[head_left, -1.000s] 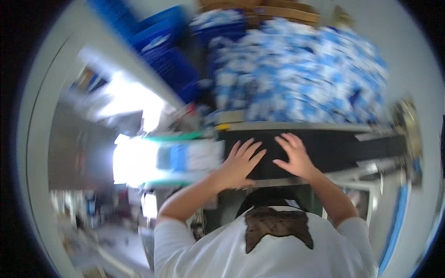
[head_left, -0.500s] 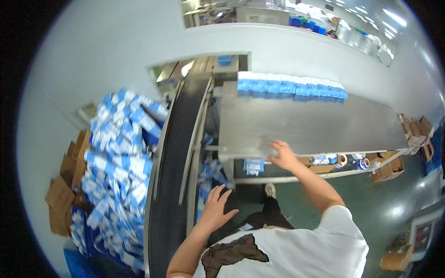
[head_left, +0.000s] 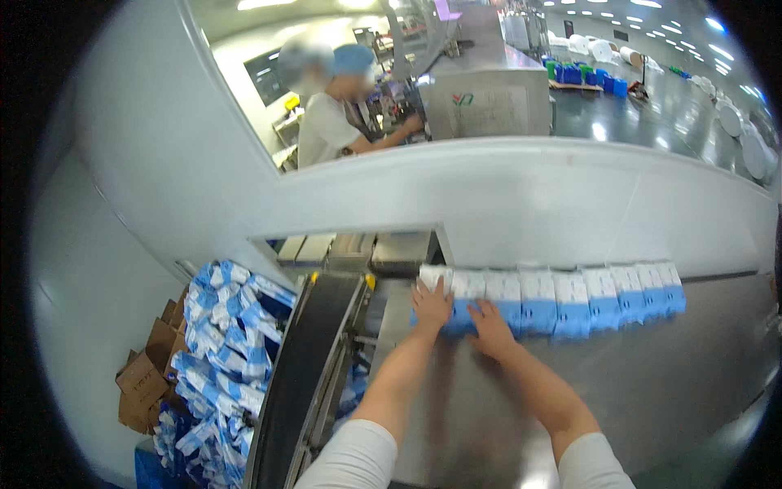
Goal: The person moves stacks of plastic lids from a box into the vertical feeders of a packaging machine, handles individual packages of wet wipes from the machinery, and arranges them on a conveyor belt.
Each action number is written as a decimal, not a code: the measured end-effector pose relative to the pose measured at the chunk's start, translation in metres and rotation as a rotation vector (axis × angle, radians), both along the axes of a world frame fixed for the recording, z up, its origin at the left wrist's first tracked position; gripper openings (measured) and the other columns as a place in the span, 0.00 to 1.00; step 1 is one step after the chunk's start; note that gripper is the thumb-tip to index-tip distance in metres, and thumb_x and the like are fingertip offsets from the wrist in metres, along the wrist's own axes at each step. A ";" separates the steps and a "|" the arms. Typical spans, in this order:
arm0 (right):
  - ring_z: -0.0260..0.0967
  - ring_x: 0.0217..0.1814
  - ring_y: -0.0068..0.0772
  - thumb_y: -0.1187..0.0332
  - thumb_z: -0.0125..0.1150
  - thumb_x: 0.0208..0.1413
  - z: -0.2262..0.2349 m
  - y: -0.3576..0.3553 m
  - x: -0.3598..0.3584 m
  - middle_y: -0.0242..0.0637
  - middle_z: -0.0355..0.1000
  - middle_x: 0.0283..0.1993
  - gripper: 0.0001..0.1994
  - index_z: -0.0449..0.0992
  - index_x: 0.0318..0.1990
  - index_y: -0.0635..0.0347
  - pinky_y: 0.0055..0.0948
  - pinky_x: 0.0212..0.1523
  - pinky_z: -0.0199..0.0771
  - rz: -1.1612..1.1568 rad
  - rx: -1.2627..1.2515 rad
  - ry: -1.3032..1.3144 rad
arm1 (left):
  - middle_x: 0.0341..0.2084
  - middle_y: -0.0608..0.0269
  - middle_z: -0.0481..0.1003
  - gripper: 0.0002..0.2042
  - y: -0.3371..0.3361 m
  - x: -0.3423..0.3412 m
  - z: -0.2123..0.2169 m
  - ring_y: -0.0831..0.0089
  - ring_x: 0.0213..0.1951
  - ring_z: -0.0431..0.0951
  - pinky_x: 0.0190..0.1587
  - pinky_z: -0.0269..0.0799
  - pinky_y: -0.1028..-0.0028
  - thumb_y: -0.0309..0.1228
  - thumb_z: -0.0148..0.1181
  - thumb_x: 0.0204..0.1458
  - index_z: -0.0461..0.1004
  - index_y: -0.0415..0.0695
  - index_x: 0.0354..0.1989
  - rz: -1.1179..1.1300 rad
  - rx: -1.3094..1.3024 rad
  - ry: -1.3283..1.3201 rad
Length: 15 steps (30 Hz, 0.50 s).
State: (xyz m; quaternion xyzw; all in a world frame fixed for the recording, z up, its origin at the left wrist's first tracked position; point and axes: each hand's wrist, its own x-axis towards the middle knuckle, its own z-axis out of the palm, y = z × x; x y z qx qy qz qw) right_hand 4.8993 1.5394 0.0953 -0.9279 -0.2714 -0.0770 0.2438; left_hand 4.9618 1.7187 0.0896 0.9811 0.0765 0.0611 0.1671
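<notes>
A row of several blue-and-white soft packets [head_left: 572, 306] stands side by side along the wall at the back of the steel table [head_left: 635, 399]. My left hand [head_left: 432, 306] lies on the leftmost packet with its fingers spread, hiding part of its front. Just to the right, my right hand [head_left: 494, 330] rests its spread fingertips on the lower blue part of the neighbouring packets. Neither hand is wrapped round a packet. Both arms are stretched forward over the tabletop.
A black conveyor belt [head_left: 303, 367] runs beside the table's left end to a wall opening. Left of it lies a heap of blue-and-white packets [head_left: 228, 367], with brown cardboard boxes [head_left: 147, 379] beyond. Behind the window, a person in a blue cap [head_left: 336, 122] works at a machine.
Both hands have gone forward, from near the table's front edge to the packets at the back left. The view has tilted up, showing more of the window and a person behind it.
</notes>
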 end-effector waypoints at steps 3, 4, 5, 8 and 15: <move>0.46 0.68 0.62 0.59 0.72 0.37 -0.005 0.007 0.034 0.55 0.47 0.67 0.44 0.58 0.63 0.63 0.48 0.66 0.51 0.051 -0.068 0.006 | 0.68 0.41 0.35 0.36 -0.016 0.028 0.016 0.39 0.66 0.43 0.62 0.38 0.39 0.58 0.49 0.51 0.47 0.65 0.69 0.190 -0.105 0.290; 0.44 0.69 0.62 0.57 0.73 0.35 -0.006 0.010 0.042 0.54 0.46 0.68 0.46 0.57 0.64 0.60 0.49 0.66 0.50 0.022 -0.097 0.020 | 0.68 0.42 0.36 0.39 -0.012 0.037 0.014 0.39 0.66 0.44 0.61 0.40 0.38 0.59 0.51 0.50 0.44 0.65 0.69 0.194 -0.119 0.298; 0.42 0.69 0.63 0.55 0.74 0.33 -0.005 0.015 0.047 0.53 0.45 0.69 0.48 0.56 0.64 0.57 0.51 0.66 0.49 0.002 -0.130 0.040 | 0.68 0.43 0.37 0.41 -0.002 0.041 0.012 0.40 0.66 0.45 0.60 0.42 0.36 0.60 0.53 0.48 0.42 0.66 0.69 0.207 -0.138 0.312; 0.36 0.71 0.66 0.50 0.76 0.29 0.014 0.034 0.059 0.51 0.42 0.70 0.51 0.55 0.66 0.44 0.57 0.65 0.48 -0.056 -0.315 0.134 | 0.66 0.45 0.43 0.48 0.016 0.043 0.018 0.40 0.64 0.49 0.59 0.49 0.37 0.61 0.59 0.42 0.39 0.67 0.69 0.132 -0.097 0.451; 0.27 0.72 0.71 0.48 0.77 0.25 0.041 0.077 0.051 0.47 0.29 0.74 0.50 0.58 0.64 0.28 0.72 0.58 0.48 -0.072 -0.710 0.233 | 0.61 0.39 0.56 0.51 0.099 0.026 0.016 0.43 0.62 0.58 0.61 0.57 0.58 0.51 0.66 0.35 0.46 0.44 0.68 0.041 -0.319 0.287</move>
